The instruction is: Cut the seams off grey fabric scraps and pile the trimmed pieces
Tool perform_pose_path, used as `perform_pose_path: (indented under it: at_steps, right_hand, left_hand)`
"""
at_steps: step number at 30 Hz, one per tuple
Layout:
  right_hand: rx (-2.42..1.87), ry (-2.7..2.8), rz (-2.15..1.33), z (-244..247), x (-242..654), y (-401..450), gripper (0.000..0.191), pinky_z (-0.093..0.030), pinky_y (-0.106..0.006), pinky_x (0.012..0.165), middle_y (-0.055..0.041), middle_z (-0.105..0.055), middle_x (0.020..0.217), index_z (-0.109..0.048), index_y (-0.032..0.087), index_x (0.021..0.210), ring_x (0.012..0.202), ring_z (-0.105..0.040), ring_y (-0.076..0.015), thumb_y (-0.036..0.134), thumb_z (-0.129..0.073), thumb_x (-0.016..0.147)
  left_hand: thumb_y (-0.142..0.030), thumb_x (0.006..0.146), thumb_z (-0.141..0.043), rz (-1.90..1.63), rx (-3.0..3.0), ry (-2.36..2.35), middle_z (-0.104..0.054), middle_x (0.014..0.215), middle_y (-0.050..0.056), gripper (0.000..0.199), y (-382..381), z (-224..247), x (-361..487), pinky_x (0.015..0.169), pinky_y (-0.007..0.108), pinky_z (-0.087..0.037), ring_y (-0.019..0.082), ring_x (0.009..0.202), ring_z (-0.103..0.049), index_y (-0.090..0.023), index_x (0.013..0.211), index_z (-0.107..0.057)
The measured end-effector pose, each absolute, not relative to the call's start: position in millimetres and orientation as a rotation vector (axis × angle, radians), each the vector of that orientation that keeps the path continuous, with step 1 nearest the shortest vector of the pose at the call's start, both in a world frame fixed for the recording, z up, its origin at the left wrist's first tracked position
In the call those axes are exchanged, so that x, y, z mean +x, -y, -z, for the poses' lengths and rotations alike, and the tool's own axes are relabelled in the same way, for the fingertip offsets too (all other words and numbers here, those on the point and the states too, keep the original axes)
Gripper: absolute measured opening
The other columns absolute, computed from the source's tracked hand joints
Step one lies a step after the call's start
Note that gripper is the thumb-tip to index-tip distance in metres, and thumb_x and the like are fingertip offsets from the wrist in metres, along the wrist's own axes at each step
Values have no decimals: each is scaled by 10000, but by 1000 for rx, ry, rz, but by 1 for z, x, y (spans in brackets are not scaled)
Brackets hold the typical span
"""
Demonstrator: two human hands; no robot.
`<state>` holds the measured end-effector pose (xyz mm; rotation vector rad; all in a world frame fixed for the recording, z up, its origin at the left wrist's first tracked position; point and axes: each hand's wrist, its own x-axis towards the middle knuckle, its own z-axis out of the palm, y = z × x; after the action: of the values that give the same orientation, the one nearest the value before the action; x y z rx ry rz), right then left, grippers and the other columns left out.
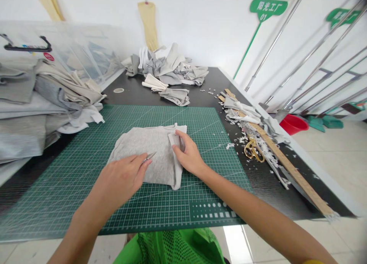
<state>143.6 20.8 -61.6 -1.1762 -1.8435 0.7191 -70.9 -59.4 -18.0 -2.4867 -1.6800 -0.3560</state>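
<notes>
Holding grey cloth point(160, 168), pointed tool point(150, 156)

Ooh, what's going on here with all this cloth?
Somebody is handling a light grey piece of fabric lying on a green gridded cutting mat. The right hand grips its folded edge; the left hand holds a thin, pointed metal tool over it. I can't tell if the tip touches. Ring-handled gold scissors lie to the right on the black table.
</notes>
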Motion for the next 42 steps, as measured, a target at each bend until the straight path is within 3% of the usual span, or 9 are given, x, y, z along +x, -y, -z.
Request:
perform_pose_path:
  at_steps: [6, 12, 19, 28, 33, 42]
  right_hand:
    - [-1167, 1839, -712, 63, 143, -21, 489, -379, -468, 1107, -88, -549, 1358, -479, 213, 1328, 1265, -507, -236, 216, -537, 843]
    - [-1172, 1849, -712, 61, 144, -21, 489, -382, -461, 1107, -97, -545, 1360, -478, 197, 1332, 1265, -505, -233, 211, -533, 846]
    - [-1183, 1851, -718, 61, 144, -21, 486, -374, -465, 1113, -94, -539, 1369, -476, 202, 1334, 1276, -496, -233, 221, -531, 851]
    - [-1198, 1855, -723, 60, 143, -21, 496, -373, -453, 1114, -113, -538, 1368, -475, 164, 1337, 1268, -500, -233, 212, -534, 846]
    - [-1195, 1856, -724, 59, 143, -21, 499, -365, -448, 1120, -121, -533, 1375, -477, 151, 1333, 1278, -492, -234, 204, -536, 840]
    - [-1187, 1846, -723, 61, 143, -21, 495, -364, -455, 1119, -113, -541, 1366, -479, 171, 1329, 1272, -498, -234, 205, -536, 839]
  left_hand:
    - [-432, 997, -390, 327, -2405, 1745, -714, 990, 115, 395, 58, 18, -70, 705, 410, -543, 282, 840, -700, -144, 1196, -574]
    - [-417, 999, -387, 331, -2413, 1718, -718, 954, 92, 357, 57, 21, -79, 742, 416, -541, 271, 826, -696, -170, 1124, -613]
    - [-433, 984, -428, 362, -2361, 1780, -714, 972, 95, 388, 56, 17, -84, 694, 410, -536, 280, 822, -689, -174, 1239, -565]
    - [-403, 990, -420, 378, -2340, 1762, -715, 983, 95, 341, 59, 14, -86, 726, 405, -532, 278, 844, -692, -169, 1151, -609]
    - [-413, 981, -445, 336, -2352, 1781, -713, 996, 90, 365, 59, 19, -83, 711, 396, -531, 275, 844, -691, -167, 1218, -574]
    - [-407, 985, -436, 410, -2313, 1745, -717, 1002, 83, 336, 58, 16, -85, 707, 380, -527, 258, 820, -690, -173, 1164, -599]
